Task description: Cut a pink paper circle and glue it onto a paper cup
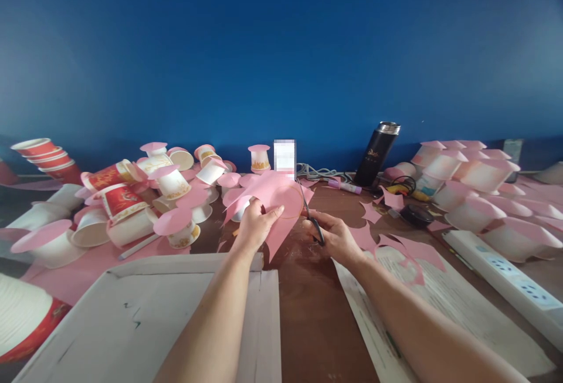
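A sheet of pink paper point(281, 195) with a circle outlined on it is pinched in my left hand point(255, 224), thumb on top. Black-handled scissors point(315, 229) sit in my right hand point(332, 235), fingers wrapped round the handles. The scissor blades reach up along the right edge of the drawn circle. Whether they are parted is too small to tell. Behind the paper, a white paper cup point(260, 159) with a pink disc on top stands by the wall. Pink offcuts point(372, 213) lie to the right of my right hand.
Paper cups with pink discs point(173, 183) are heaped at left, near a stack of red cups point(48, 157). More pink-topped cups point(472, 207) crowd the right, beside a power strip point(505, 277). A black thermos point(376, 157) leans near the blue wall. White cardboard point(176, 318) lies in front.
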Motion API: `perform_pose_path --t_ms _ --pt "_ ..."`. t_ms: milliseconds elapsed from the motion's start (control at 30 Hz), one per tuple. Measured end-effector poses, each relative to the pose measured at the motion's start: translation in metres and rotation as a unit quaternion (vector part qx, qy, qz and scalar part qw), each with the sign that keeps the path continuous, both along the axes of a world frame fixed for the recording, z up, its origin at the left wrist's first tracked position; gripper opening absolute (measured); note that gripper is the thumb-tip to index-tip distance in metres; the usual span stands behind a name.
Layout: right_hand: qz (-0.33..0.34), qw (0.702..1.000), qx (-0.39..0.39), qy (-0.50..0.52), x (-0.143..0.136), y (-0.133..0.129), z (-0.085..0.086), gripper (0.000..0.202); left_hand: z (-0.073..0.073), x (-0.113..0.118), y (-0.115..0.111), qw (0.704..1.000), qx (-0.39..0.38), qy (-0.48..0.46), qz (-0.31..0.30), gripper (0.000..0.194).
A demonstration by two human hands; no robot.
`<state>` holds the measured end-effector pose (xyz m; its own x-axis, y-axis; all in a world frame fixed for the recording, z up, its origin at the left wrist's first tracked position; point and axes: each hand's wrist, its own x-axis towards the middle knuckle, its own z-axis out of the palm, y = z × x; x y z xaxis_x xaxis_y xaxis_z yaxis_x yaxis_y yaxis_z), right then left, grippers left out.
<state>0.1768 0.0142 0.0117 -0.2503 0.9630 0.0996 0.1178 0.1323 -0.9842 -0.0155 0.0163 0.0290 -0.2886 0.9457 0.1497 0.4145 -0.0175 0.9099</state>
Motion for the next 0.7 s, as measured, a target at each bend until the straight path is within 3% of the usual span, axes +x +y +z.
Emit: perform_pose_path --t_ms 267,700 --pt "0.012 0.999 -0.024 0.044 -0.0004 0.0006 -0.0034 0.051 -0.0025 -0.0042 0.0025 1.000 -0.018 -0.018 -0.017 0.044" --pt "0.011 0.999 -0.018 0.037 -0.0004 0.0032 -0.0092 0.054 -0.0081 -0.0102 0.0054 0.994 0.040 -0.082 -0.061 0.032"
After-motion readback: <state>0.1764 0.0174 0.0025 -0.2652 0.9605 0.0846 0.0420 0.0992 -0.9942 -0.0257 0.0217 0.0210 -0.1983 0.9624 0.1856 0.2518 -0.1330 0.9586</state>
